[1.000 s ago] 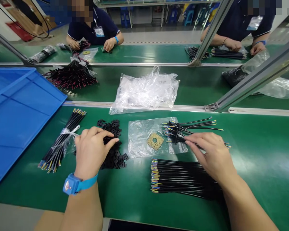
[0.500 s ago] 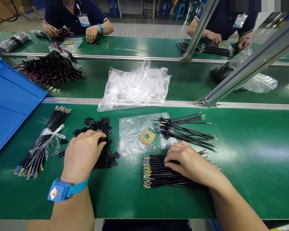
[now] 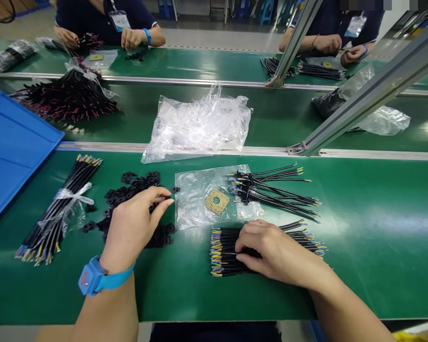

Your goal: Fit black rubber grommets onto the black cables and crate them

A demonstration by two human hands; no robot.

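Note:
My left hand (image 3: 133,225), wearing a blue wrist strap (image 3: 105,279), is over a pile of small black plastic pieces (image 3: 128,192). Its thumb and forefinger pinch one small dark piece, mostly hidden by the fingertips. Another black piece (image 3: 175,189) lies just beyond those fingers. My right hand (image 3: 271,249) rests on a row of short black cables (image 3: 224,261) with blue and yellow wire ends. Its fingers are curled closed on a cable at the middle of the row. Behind it, several cables with black pieces fitted (image 3: 271,187) lie partly on a flat clear bag (image 3: 189,204).
A tan sponge (image 3: 217,202) with a hole lies on the bag. A tied cable bundle (image 3: 62,204) and a blue bin (image 3: 14,147) are at left. Crumpled clear plastic (image 3: 199,126) lies behind, near a slanted metal post (image 3: 360,90). Two people work across the bench.
My left hand has moved right and slightly away from the pile's middle, its fingertips now pinched together. My right hand has shifted slightly left along the cables.

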